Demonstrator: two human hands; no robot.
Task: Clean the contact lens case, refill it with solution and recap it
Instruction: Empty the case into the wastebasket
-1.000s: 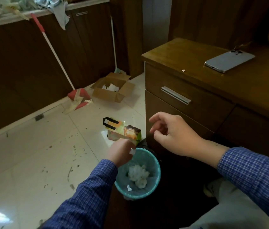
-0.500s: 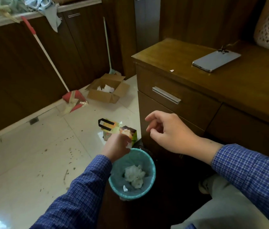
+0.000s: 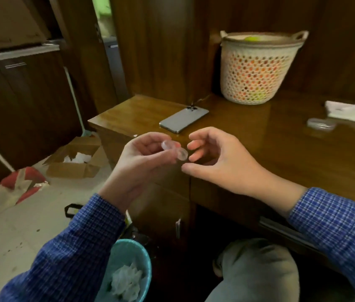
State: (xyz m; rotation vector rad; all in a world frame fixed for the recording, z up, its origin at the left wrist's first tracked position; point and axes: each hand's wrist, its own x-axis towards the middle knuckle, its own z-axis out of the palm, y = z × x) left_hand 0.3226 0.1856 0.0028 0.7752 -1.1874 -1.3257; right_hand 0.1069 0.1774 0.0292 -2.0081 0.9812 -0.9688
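Observation:
A clear, two-well contact lens case (image 3: 174, 149) is pinched in the fingers of my left hand (image 3: 141, 162), held in the air in front of the wooden desk (image 3: 281, 149). My right hand (image 3: 218, 162) hovers just right of the case, fingers curled and apart, fingertips almost touching it. Two clear round caps (image 3: 320, 124) lie on the desk at the far right, next to a white tissue pack (image 3: 353, 112). No solution bottle is in view.
A grey phone (image 3: 183, 119) lies on the desk behind my hands. A white woven basket (image 3: 257, 68) stands at the back. Below my left arm is a teal waste bin (image 3: 133, 269) with crumpled tissue. A cardboard box (image 3: 74, 159) and a red dustpan (image 3: 23, 182) sit on the floor.
My left hand rose from over the waste bin to desk height and now shows the lens case. My right hand came close to it. The view tilted upward.

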